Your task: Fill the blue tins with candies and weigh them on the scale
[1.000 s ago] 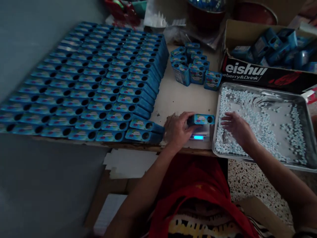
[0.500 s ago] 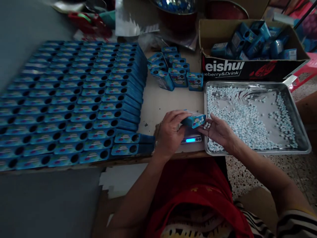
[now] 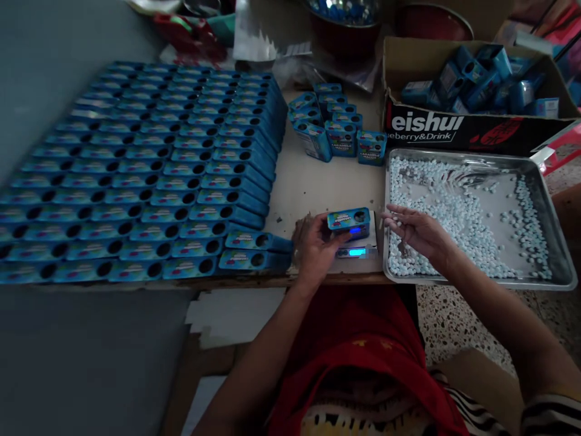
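Observation:
My left hand (image 3: 316,245) grips a small blue candy box (image 3: 347,219) by its left end, thumb in front and fingers behind. The box is upright, its round top hole showing, right over a small digital scale (image 3: 356,252) with a lit blue display. Whether the box rests on the scale I cannot tell. Over the left rim of a metal tray (image 3: 572,275) is my right hand (image 3: 422,233), its fingers stretched out and slightly blurred, pointing towards the box. Small pale candies (image 3: 447,212) lie spread in the tray beneath it.
Rows of blue boxes (image 3: 149,163) fill the table's left side. A small group of boxes (image 3: 340,136) stands behind the scale. More boxes lie jumbled in a black-printed carton (image 3: 481,130) behind the tray. A bowl (image 3: 345,30) stands at the back.
My left hand has turned the box from tilted to upright and brought it over the scale. My right hand has moved away from the box to the tray's rim; the candies on its fingers no longer show clearly.

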Motion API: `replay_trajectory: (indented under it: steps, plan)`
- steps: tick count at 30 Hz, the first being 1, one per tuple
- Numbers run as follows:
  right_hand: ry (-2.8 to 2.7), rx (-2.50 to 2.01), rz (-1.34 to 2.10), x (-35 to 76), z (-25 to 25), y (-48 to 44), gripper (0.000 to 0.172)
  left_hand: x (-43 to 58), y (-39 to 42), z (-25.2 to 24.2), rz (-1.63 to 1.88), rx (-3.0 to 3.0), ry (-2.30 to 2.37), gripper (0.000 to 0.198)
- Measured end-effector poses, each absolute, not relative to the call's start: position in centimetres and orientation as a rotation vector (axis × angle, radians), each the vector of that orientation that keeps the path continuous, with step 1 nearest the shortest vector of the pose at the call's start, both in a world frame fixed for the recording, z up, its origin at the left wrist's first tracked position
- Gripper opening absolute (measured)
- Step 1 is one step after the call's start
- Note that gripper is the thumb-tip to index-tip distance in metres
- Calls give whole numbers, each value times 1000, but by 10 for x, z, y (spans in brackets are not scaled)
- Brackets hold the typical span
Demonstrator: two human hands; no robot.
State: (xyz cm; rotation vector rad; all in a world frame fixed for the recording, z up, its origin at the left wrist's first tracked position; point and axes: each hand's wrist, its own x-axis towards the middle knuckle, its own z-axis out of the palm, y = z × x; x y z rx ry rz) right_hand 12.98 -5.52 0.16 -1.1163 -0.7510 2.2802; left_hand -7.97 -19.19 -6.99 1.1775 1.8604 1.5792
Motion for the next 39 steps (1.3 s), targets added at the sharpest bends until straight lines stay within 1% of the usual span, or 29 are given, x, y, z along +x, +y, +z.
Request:
replay_trajectory:
  steps: [2, 4, 8, 10, 14, 21, 25, 27, 29, 32, 35, 39]
  plan:
    - [-913, -1122, 2271, 130, 9, -53, 16, -78, -192, -80, 1577, 1154, 1830, 38]
    - [-1127, -1073, 2241, 125, 21, -54, 8, -78, -192, -84, 1577, 1150, 1787, 44]
    - [-1605, -894, 2013, 101, 49, -61, 25, -83, -200, -75, 1594, 1146, 1732, 64]
    - [-1796, -836, 1883, 87, 57, -65, 28, -85, -209, -66, 1639, 1079, 1737, 64]
    - [-2020, -802, 1718, 75, 56, -71, 28, -89, -227, -50, 1711, 973, 1719, 57]
    - [-1982, -898, 1782, 72, 48, -76, 33, -92, -234, -42, 1745, 921, 1637, 43]
    - [-1785, -951, 1781, 74, 51, -61, 35, -94, -242, -33, 1737, 933, 1698, 35]
    - [-1635, -1003, 1825, 88, 51, -43, 32, -95, -248, -27, 1735, 968, 1739, 33]
    - [-1473, -1085, 1898, 109, 48, -23, 24, -96, -253, -22, 1747, 1025, 1767, 31]
    - [-1274, -1286, 1950, 140, 37, -2, 16, -99, -256, -15, 1760, 1113, 1783, 31]
    - [-1231, -1452, 1948, 156, 27, 0, 15, -104, -253, -7, 1747, 1182, 1799, 34]
    - [-1490, -1330, 1961, 146, 29, -14, 19, -111, -249, 5, 1675, 1292, 1821, 42]
